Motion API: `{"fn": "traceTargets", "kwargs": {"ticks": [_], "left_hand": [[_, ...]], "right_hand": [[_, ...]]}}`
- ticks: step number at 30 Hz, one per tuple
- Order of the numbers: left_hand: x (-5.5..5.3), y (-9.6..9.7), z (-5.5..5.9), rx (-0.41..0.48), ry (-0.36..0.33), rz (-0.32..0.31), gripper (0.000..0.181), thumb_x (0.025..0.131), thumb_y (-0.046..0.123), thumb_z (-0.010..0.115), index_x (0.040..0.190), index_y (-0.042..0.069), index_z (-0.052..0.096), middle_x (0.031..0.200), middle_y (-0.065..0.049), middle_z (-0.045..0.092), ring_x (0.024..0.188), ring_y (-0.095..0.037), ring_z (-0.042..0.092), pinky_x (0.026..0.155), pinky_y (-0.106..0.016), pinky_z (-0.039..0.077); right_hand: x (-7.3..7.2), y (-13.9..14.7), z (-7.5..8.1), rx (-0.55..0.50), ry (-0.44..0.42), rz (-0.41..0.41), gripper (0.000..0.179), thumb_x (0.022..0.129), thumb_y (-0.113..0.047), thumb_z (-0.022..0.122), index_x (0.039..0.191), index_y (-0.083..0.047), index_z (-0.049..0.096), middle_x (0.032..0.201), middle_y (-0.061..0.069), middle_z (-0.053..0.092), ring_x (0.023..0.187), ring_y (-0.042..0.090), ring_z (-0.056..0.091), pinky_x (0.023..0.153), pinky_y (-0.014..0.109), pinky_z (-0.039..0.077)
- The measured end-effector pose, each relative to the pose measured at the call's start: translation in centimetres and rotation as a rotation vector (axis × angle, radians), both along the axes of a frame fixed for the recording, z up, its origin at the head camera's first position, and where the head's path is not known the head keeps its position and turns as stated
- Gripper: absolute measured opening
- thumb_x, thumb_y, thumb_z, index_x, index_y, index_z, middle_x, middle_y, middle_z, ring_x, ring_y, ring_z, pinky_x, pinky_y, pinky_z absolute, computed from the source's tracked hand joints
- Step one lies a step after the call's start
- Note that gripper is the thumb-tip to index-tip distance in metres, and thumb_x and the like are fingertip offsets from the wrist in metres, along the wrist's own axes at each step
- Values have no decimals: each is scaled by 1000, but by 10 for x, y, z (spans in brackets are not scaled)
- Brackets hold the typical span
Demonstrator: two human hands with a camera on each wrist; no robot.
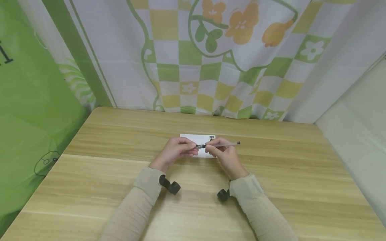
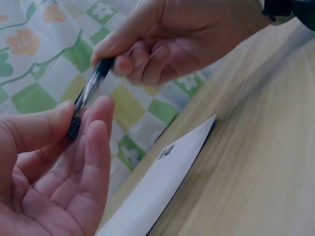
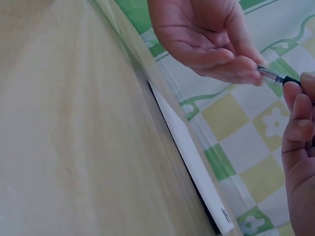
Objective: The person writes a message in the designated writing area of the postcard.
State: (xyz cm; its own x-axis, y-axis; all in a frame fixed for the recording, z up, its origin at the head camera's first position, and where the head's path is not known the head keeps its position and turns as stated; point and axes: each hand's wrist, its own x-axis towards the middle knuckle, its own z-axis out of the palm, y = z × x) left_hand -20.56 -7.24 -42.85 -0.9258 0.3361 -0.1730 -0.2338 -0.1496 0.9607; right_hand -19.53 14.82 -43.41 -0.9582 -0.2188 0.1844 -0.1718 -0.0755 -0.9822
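A slim pen [image 1: 230, 144] with a clear cap and a dark grip is held level between the two hands. My left hand [image 1: 180, 148] pinches the capped end between thumb and fingers. With thumb and fingertips, my right hand [image 1: 224, 152] grips the pen just behind the cap, at the dark part that shows in the left wrist view. The barrel's tail sticks out to the right beyond that hand. Beneath both hands lies a white rectangular pad [image 1: 196, 137] with a small dark print at its upper right corner, partly hidden by the fingers.
The wooden table [image 1: 120, 187] stretches around the hands. Behind its far edge hangs a checked, flowered curtain [image 1: 190, 70]. Green fabric [image 1: 30, 110] is on the left, and a pale surface [image 1: 356, 117] on the right. Black wrist cameras [image 1: 174, 188] sit by both cuffs.
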Motion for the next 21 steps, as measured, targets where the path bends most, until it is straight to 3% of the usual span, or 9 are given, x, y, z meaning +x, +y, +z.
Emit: {"fn": "traceTargets", "kwargs": {"ticks": [5, 12, 18, 21], "left_hand": [[-3, -11, -2, 1, -23, 33, 18, 97, 1, 65, 109, -12, 66, 90, -11, 75, 79, -15, 74, 79, -26, 60], [-3, -13, 1, 2, -25, 45, 13, 97, 2, 65, 106, -7, 68, 94, -12, 75, 83, -16, 75, 82, -28, 60], [-4, -15, 0, 16, -7, 65, 15, 98, 2, 64, 108, -8, 67, 97, -13, 75, 86, -17, 75, 85, -29, 59], [-5, -17, -2, 16, -6, 82, 15, 98, 3, 64, 108, -8, 68, 98, -14, 75, 87, -17, 75, 85, -29, 59]], "right_hand": [[-2, 8, 2, -27, 28, -38, 3, 92, -4, 72, 94, -6, 72, 84, 1, 73, 74, 13, 61, 65, 21, 48], [-4, 10, 1, -35, 36, -71, 12, 93, -6, 73, 96, 5, 69, 82, 1, 73, 71, 12, 59, 64, 21, 49], [-7, 11, -2, -54, 40, -108, 2, 94, -5, 70, 93, -3, 72, 82, 2, 72, 73, 12, 60, 66, 20, 50], [-8, 11, -3, -69, 36, -131, 5, 93, -5, 71, 93, 0, 71, 82, 2, 72, 73, 12, 59, 65, 19, 50]]}}
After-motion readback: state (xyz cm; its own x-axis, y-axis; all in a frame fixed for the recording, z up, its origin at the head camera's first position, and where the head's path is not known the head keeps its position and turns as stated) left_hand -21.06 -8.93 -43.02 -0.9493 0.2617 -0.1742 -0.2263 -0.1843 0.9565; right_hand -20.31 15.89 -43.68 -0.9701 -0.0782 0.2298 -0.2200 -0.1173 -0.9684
